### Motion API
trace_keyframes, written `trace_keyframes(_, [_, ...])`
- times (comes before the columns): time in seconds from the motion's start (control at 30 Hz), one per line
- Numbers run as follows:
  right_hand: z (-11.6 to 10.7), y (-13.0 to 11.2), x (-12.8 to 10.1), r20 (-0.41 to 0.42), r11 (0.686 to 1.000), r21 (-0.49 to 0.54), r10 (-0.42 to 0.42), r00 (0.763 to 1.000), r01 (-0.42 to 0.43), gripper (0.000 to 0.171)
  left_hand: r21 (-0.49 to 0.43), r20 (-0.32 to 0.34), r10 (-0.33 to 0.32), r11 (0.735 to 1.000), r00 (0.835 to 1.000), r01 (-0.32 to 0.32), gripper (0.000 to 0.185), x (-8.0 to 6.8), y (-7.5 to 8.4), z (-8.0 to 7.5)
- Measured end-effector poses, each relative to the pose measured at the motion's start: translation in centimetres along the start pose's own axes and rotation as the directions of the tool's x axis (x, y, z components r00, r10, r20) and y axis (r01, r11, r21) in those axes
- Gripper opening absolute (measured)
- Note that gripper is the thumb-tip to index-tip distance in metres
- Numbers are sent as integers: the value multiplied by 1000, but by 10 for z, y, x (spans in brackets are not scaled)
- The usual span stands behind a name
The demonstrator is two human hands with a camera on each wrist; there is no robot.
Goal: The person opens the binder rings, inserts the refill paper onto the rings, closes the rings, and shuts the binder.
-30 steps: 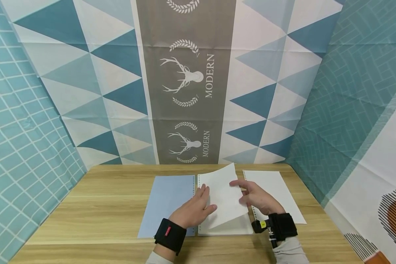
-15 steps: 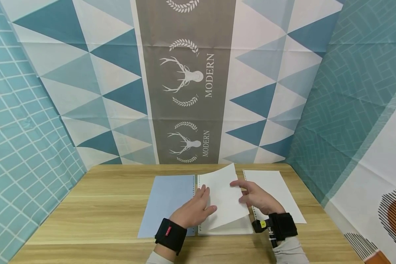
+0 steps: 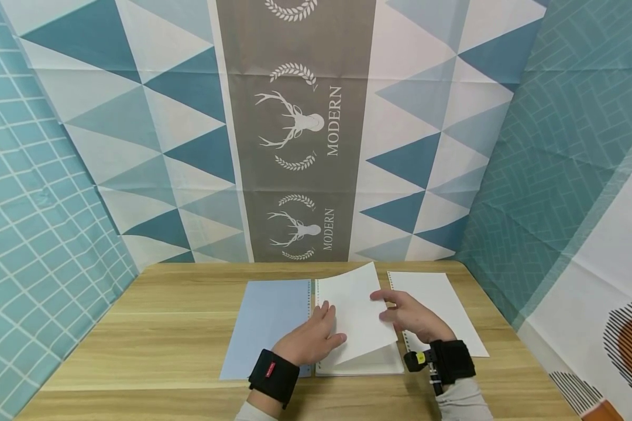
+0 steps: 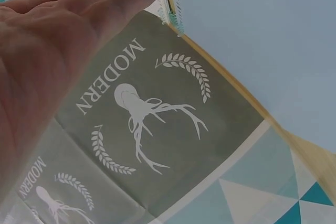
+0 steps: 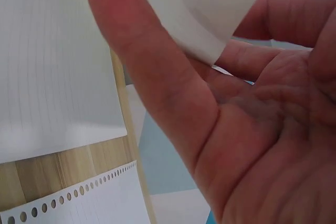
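Open binder [image 3: 342, 327] at table [image 3: 137, 327] centre. Left hand [image 3: 311, 336], fingers straight, pressing the ring edge. Right hand [image 3: 408, 316] pinching a lifted sheet [image 3: 355, 310]; lifted since a second ago, barely shifted. Loose page [image 3: 442, 304] at 3 o'clock.

free: wide bare wood on the left of the surface [image 3: 153, 327] | blocked: loose sheet [image 3: 442, 304] right, cloth wall [image 3: 295, 146] behind
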State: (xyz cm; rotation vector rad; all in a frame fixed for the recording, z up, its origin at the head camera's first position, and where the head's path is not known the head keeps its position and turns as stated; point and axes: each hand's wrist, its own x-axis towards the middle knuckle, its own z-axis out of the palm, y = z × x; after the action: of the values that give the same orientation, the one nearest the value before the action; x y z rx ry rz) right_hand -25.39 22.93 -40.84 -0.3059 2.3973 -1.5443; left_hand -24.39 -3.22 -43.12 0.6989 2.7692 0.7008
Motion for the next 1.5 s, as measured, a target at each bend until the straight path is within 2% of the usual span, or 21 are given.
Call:
trace_keyframes(0.3, [-3,5,-2,-72,998,-1,60,996,-60,44,24,50,-23,999,998,22,70,-3,3,1])
trace_keyframes(0.63, [-12,10,-7,-73,1000,-14,26,997,-27,57,20,71,-59,998,996,57,68,-3,-1,2])
trace_keyframes(0.83, [-11,9,-6,-90,998,-30,57,994,-60,62,21,88,-64,998,994,62,65,-4,-2,2])
trace_keyframes(1.03, [-5,6,-6,-79,992,-93,75,994,-82,59,89,62,-64,994,996,59,60,-5,-4,3])
trace_keyframes(1.2, [-2,6,-5,-59,984,-143,95,994,-102,56,120,13,-97,988,995,95,55,-7,-6,4])
trace_keyframes(1.5, [-1,5,-5,-37,973,-199,109,993,-115,56,141,-1,-123,982,992,122,63,-8,-8,3])
